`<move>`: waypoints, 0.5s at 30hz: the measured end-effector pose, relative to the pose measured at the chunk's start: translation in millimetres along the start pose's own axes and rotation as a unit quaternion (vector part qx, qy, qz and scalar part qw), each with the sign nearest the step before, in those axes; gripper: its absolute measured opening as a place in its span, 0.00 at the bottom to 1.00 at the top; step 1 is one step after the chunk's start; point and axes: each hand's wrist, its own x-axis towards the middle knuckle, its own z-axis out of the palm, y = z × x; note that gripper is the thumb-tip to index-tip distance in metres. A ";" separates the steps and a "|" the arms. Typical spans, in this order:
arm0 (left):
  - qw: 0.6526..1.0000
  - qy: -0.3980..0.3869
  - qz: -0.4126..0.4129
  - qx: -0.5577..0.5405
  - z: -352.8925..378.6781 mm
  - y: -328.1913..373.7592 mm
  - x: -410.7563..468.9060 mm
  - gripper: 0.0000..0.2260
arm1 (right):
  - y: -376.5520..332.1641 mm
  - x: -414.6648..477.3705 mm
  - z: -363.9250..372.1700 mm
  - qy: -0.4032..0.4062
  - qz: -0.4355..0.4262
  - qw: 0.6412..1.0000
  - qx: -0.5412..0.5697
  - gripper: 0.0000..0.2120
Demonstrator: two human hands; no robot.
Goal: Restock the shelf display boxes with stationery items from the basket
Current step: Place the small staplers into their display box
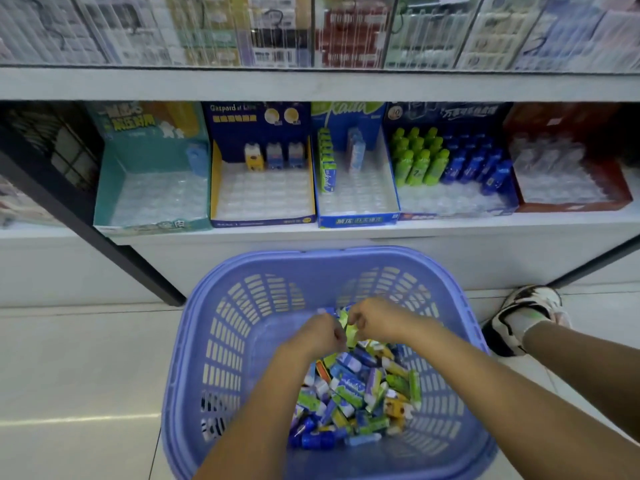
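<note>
A purple plastic basket [207, 323] stands on the floor below the shelf, with a pile of small stationery packs [356, 393] in green, blue, white and yellow at its bottom. Both my hands are inside it, above the pile. My left hand [323, 332] and my right hand [372, 318] have curled fingers that pinch green-yellow packs [350, 329] between them. On the shelf stand several display boxes: a teal box [114, 188], a dark blue box [263, 220], a blue box [356, 220] and a box with green and blue bottles [450, 161].
A red box [623, 199] with clear items stands at the shelf's right end. A higher shelf [311, 84] carries hanging packets behind clear dividers. A black frame post [86, 220] slants down at left. A foot in a black-and-white sneaker [523, 317] rests on the tiled floor.
</note>
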 end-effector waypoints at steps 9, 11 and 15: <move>0.994 0.005 -0.073 -0.083 29.1 -54.7 2.2 0.07 | 14.8 43.4 88.7 -0.071 -0.039 0.993 -0.086 0.22; 0.986 0.083 -0.119 -0.084 20.2 -69.7 5.6 0.08 | 18.6 45.7 90.8 -0.069 -0.029 0.993 -0.088 0.19; 0.962 0.088 -0.254 -0.051 16.8 -94.9 6.6 0.13 | 29.2 49.2 89.8 -0.111 -0.030 0.991 -0.072 0.10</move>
